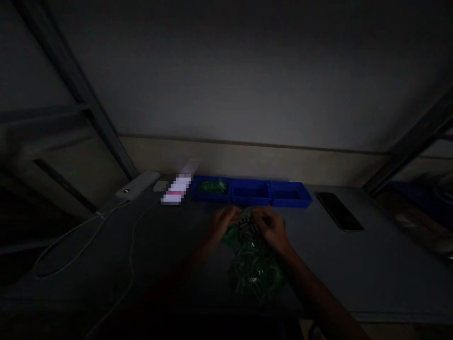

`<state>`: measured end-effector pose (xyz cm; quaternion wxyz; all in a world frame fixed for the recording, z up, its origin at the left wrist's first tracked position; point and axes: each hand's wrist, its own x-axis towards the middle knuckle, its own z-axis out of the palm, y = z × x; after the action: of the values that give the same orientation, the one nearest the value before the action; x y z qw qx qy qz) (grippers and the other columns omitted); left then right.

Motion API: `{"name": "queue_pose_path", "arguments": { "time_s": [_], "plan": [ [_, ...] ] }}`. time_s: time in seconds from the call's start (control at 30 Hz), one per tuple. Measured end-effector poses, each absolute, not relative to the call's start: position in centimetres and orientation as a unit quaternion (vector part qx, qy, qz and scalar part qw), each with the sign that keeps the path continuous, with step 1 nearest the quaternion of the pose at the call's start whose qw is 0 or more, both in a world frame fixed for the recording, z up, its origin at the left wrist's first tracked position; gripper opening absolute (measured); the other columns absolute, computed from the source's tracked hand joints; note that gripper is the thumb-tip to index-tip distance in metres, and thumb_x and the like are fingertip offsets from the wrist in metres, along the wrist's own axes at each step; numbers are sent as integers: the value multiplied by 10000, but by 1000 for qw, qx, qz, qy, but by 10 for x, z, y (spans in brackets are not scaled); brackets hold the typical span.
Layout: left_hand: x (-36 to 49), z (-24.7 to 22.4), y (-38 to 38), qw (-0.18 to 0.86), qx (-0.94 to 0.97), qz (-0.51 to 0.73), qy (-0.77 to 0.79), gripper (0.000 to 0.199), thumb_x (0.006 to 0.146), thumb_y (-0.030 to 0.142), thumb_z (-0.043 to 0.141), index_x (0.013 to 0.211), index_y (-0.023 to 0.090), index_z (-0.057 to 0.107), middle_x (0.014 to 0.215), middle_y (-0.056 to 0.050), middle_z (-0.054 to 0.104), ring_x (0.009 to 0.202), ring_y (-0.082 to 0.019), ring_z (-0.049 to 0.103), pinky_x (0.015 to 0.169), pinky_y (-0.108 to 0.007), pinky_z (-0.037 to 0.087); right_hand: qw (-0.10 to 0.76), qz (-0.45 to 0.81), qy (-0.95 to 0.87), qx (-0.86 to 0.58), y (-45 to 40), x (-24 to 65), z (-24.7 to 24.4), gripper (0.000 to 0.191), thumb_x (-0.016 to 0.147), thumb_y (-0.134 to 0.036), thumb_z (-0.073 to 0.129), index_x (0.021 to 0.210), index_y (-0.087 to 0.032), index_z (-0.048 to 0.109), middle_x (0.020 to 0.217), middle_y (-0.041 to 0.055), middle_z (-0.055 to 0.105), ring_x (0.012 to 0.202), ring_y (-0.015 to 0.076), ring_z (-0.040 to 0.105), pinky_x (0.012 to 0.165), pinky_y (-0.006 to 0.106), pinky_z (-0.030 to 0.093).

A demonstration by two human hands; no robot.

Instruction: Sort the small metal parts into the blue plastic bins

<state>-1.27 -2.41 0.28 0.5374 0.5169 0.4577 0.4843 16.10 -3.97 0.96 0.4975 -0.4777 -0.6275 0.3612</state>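
In dim light, a clear bag of green pieces (256,274) lies on the grey table, its upper end between both hands. My left hand (223,224) is closed on the left side of the bag's top. On the right side, my right hand (271,225) pinches the bag's top edge with bent fingers. Dark striped pieces (248,228) show between the hands. Just beyond them stand three blue trays in a row: the left tray (211,198) holds green pieces, while the middle tray (251,199) and right tray (290,203) show nothing inside.
A dark phone (339,211) lies at the right. To the left are a lit, blurred-out screen (177,190) and a white power strip (138,185) with cables running toward the front. Metal frame posts rise at both sides, before a pale wall.
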Motion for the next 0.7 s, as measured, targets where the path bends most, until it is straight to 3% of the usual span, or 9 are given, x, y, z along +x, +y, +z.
{"name": "queue_pose_path", "arguments": {
  "time_s": [0.2, 0.33, 0.43, 0.57, 0.7],
  "plan": [
    [-24, 7, -21, 453, 591, 479, 465, 204, 728, 301, 624, 876, 163, 644, 882, -49, 682, 863, -192, 626, 754, -281, 480, 470, 382, -642, -470, -42, 154, 11, 258, 799, -402, 548, 892, -208, 690, 917, 67, 717, 872, 226, 660, 788, 362, 501],
    [-23, 8, -24, 450, 578, 488, 474, 377, 737, 212, 592, 1110, 177, 546, 776, -5, 643, 706, -141, 602, 624, -226, 450, 494, 393, -615, -473, -37, 148, 5, 302, 760, -377, 588, 1005, -202, 606, 799, 39, 705, 732, 187, 650, 683, 314, 504],
    [-22, 7, -23, 444, 584, 490, 471, 446, 754, 228, 582, 1191, 177, 507, 760, -2, 645, 700, -144, 599, 623, -229, 450, 501, 399, -597, -483, -31, 147, 4, 408, 724, -344, 608, 1098, -194, 546, 699, -4, 670, 621, 154, 605, 591, 272, 473],
    [-25, 4, -19, 409, 607, 496, 467, 231, 768, 265, 570, 967, 165, 633, 891, -48, 687, 843, -182, 621, 742, -270, 475, 467, 411, -603, -499, -21, 142, 5, 161, 694, -340, 596, 748, -193, 635, 661, 0, 647, 624, 150, 586, 598, 268, 457],
    [-32, 1, -14, 353, 624, 505, 481, 190, 792, 309, 534, 841, 164, 646, 812, -30, 685, 769, -167, 608, 703, -262, 468, 463, 407, -605, -504, -14, 126, 6, 181, 676, -362, 574, 627, -191, 609, 620, -2, 622, 604, 149, 557, 612, 276, 438]
  ]
}}
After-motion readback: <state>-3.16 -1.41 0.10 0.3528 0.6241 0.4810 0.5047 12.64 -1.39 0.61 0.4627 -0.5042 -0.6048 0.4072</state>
